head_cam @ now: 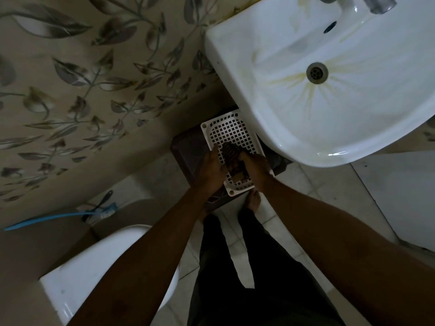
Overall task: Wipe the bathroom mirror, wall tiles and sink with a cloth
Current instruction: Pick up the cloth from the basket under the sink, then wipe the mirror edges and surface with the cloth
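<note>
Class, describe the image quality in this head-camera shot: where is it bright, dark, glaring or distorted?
Head view: dim overall; the white sink is brightest, with a small glare on its front rim; both hands and the cloth are underexposed, detail lost; wide-angle distortion bends the wall tiles; the tap at top is blurred.

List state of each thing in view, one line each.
cloth: bunched, gripped between both hands above the grid tray
left hand: closed on the cloth
right hand: closed on the cloth
sink: empty, yellowish streaks around the drain
grid tray: lying flat below the sink
brush: leaning at the wall, untouched
</note>
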Demonstrator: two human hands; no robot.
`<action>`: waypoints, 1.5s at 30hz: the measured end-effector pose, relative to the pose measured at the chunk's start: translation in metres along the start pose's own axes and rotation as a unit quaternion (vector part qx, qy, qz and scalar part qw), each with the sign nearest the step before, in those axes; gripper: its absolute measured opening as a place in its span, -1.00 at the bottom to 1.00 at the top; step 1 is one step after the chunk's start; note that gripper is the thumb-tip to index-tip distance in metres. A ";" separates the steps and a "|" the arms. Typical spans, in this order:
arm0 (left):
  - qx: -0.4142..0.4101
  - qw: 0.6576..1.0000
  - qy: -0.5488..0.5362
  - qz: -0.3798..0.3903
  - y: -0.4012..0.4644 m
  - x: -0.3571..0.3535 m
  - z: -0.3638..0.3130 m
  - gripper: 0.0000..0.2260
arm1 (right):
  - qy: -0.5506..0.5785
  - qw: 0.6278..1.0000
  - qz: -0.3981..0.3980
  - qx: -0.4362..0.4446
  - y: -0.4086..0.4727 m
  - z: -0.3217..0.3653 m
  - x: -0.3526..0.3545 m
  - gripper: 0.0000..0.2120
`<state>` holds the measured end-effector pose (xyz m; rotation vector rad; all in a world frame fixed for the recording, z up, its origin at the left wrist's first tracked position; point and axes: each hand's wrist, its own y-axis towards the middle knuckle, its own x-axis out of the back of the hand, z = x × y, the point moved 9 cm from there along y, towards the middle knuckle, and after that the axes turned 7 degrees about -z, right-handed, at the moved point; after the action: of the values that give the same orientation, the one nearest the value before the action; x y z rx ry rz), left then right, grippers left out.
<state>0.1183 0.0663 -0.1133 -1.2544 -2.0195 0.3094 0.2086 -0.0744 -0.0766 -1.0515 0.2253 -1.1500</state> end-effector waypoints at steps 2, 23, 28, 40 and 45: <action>0.002 1.000 0.004 0.007 -0.012 0.014 -0.030 -0.40 | 0.014 0.999 0.024 0.020 -0.008 0.005 -0.006 -0.76; -0.231 0.961 -0.149 0.004 -0.134 0.176 -0.278 -0.58 | 0.088 0.927 -0.020 0.364 -0.211 0.237 0.057 -0.51; -0.297 0.936 -0.179 -0.054 -0.168 0.219 -0.351 -0.49 | 0.161 0.906 -0.060 0.388 -0.269 0.285 0.106 -0.52; -0.363 0.895 -0.246 -0.083 -0.223 0.279 -0.487 -0.71 | 0.252 0.811 -0.087 0.520 -0.366 0.372 0.201 -0.64; -0.350 0.879 -0.297 -0.124 -0.227 0.308 -0.535 -0.67 | 0.283 0.798 -0.015 0.532 -0.376 0.398 0.217 -0.59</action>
<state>0.2526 0.1275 0.5274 -1.3905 -2.9626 -0.2283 0.3186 -0.0356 0.5006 0.3097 -0.0038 -1.3222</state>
